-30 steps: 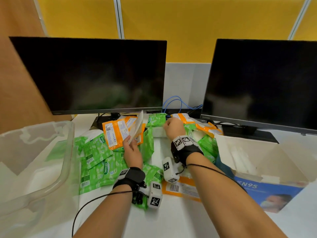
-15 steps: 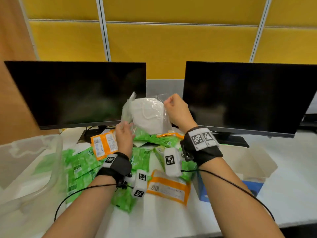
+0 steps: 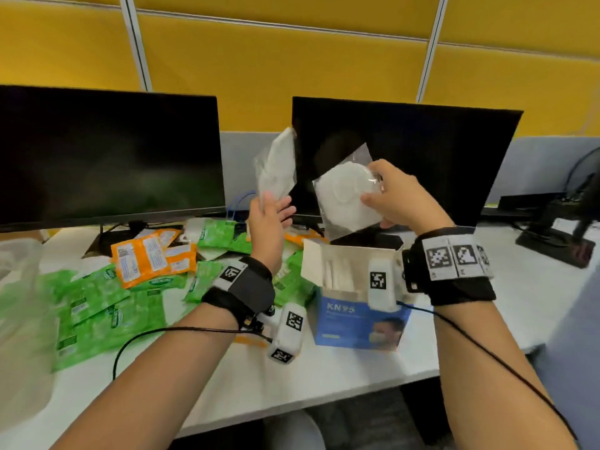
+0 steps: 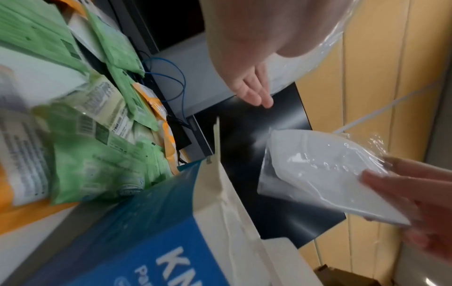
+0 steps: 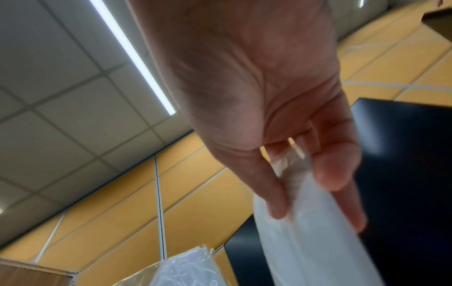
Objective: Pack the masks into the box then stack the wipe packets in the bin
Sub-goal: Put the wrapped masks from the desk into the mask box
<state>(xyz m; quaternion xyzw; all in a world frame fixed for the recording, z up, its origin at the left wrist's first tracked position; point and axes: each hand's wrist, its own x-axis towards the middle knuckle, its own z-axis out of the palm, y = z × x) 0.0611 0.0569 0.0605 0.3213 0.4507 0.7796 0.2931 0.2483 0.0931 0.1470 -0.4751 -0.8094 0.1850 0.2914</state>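
Observation:
My left hand (image 3: 274,206) holds one plastic-wrapped white mask (image 3: 277,167) upright in front of the gap between the monitors. My right hand (image 3: 373,191) pinches a second wrapped mask (image 3: 344,199) by its edge, just above the open blue KN95 box (image 3: 357,319). In the left wrist view the left hand's fingers (image 4: 254,91) lie fairly straight against their mask (image 4: 315,50), and the right hand's mask (image 4: 318,174) hangs over the box (image 4: 159,241). The right wrist view shows thumb and fingers (image 5: 330,170) gripping the wrapper (image 5: 308,232). Green and orange wipe packets (image 3: 107,306) lie scattered at left.
A clear plastic bin (image 3: 19,287) stands at the table's far left edge. Two dark monitors (image 3: 107,157) and their stands line the back of the white table (image 3: 324,378). Blue cables (image 4: 166,77) run behind the packets. A black fan base (image 3: 555,245) sits at right.
Half a second ago both hands held the wrapped masks together in front of the monitors. Now they have parted, one mask in each; the right hand has moved right, over the box.

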